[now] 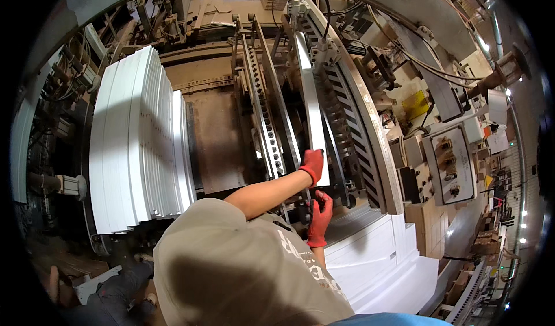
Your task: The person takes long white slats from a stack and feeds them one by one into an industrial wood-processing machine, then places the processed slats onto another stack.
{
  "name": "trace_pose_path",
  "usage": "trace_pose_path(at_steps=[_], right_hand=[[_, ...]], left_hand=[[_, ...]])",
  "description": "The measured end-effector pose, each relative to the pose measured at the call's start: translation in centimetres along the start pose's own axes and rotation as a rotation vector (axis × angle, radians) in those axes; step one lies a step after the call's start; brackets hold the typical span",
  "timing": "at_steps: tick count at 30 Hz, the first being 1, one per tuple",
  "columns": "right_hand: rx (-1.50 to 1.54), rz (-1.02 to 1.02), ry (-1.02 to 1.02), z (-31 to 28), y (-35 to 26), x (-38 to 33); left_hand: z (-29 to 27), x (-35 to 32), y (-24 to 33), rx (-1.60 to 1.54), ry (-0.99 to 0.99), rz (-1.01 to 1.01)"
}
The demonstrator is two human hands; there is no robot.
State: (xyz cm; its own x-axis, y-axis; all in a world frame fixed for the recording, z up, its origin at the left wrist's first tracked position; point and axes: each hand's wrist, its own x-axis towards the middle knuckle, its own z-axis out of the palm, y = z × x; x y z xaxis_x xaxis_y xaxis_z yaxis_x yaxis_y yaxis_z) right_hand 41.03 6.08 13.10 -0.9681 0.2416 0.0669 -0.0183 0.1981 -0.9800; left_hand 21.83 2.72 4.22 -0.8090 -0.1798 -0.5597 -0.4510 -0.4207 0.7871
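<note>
A long, narrow white board [310, 103] lies lengthwise in the machine, beside a dark metal rail. My left hand [313, 166], in a red glove with dark fingertips, is closed over the board near its close end. Just nearer to me, my right hand [320, 221], gloved the same way, hovers by that end of the board. Its fingers are bent but apart, with nothing visible in them. A stack of white boards [352, 259] lies beneath and to the right of my right hand.
At left, many white boards [133, 141] stand packed on edge. A metal rail with a row of holes [263, 112] runs left of the board; a striped beam [350, 129] is at right. Farther right hangs a control box [451, 167]. Another person's leg [118, 294] shows at lower left.
</note>
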Motion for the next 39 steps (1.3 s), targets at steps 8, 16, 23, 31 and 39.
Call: trace_pose_path(at_steps=[8,16,23,31,39], right_hand=[[-0.302,-0.221,-0.005,1.3,0.9,-0.6],[-0.613,-0.418,-0.002,1.5,1.1,-0.1],[-0.781,-0.321,-0.249,2.1,1.6,1.6],[-0.706,-0.321,-0.257,2.3,2.5,2.4],[-0.675,-0.196,-0.250,2.8,2.6,2.2]], left_hand=[[-16.6,-8.4,9.9,0.043,-0.122,0.367],[-30.0,-12.0,9.1,0.208,0.098,0.518],[-36.3,-11.8,6.3,0.609,0.602,0.450],[-43.3,-7.6,-0.2,0.732,0.751,0.029],[-47.2,-6.0,-5.0,0.761,0.860,-0.108]])
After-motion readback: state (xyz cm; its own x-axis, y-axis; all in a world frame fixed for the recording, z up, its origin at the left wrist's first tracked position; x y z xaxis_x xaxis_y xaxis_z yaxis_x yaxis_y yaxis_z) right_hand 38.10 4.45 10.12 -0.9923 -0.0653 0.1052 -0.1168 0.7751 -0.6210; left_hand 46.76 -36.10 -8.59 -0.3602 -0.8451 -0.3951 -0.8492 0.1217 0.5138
